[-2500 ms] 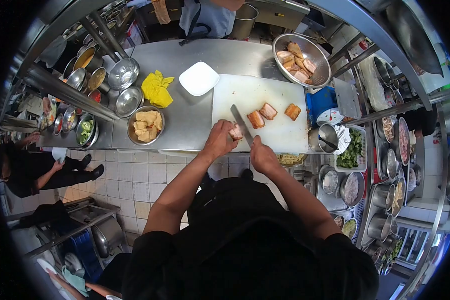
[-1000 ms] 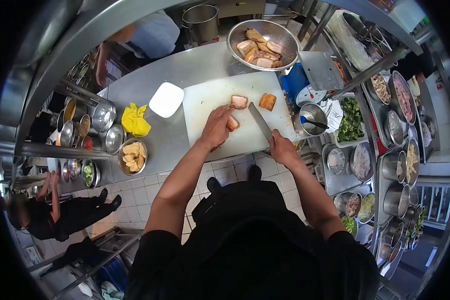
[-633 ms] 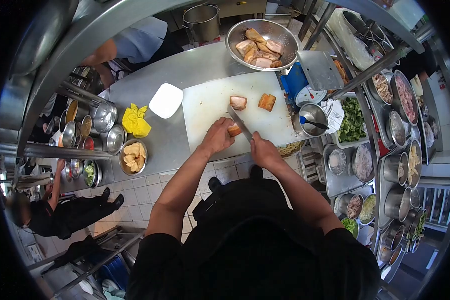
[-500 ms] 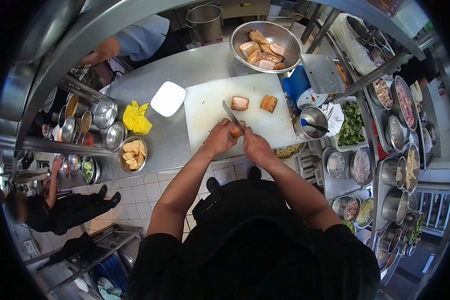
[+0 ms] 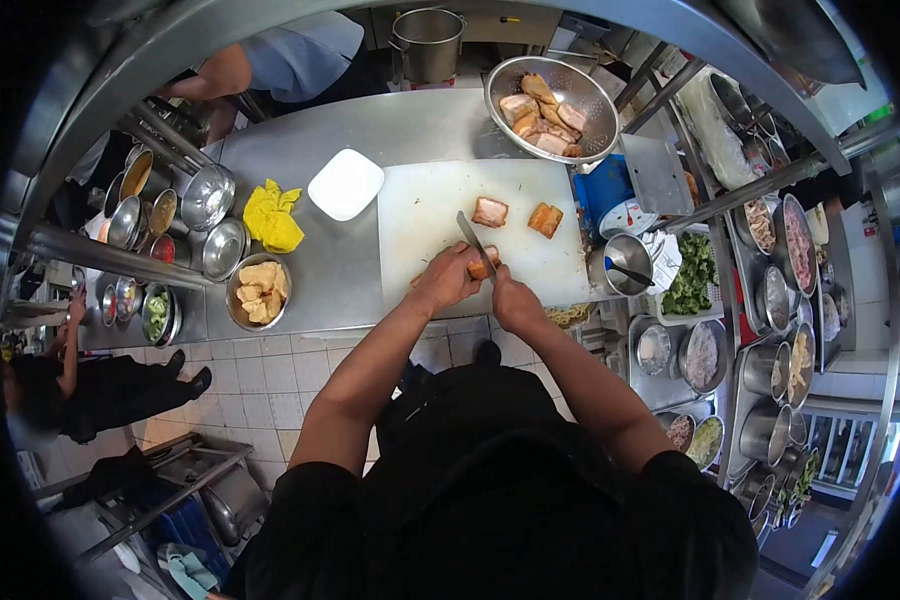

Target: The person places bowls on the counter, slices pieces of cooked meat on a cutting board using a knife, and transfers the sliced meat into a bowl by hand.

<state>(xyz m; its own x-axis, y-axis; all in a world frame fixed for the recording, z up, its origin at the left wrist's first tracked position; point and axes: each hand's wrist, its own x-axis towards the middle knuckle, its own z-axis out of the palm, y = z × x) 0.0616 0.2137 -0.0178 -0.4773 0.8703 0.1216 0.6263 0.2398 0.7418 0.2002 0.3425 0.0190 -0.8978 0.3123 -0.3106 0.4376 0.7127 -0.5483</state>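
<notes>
My right hand is wrapped round the handle of a kitchen knife, whose blade points away from me and to the left. Under the blade lies a browned piece of pork belly on the white cutting board. My left hand is closed on the left side of that pork, its fingertips close beside the blade. Two more pork pieces lie farther up the board: one pale-topped chunk and one browned chunk, both apart from my hands.
A colander of cooked meat stands behind the board. To the left are a white square plate, a yellow cloth and a bowl of pale chunks. A steel pot and greens are right. Other people stand at left.
The camera view has shifted slightly, moving the board and colander rightward. Both hands stay at the same pork piece, and more of it now shows to the right of the blade.
</notes>
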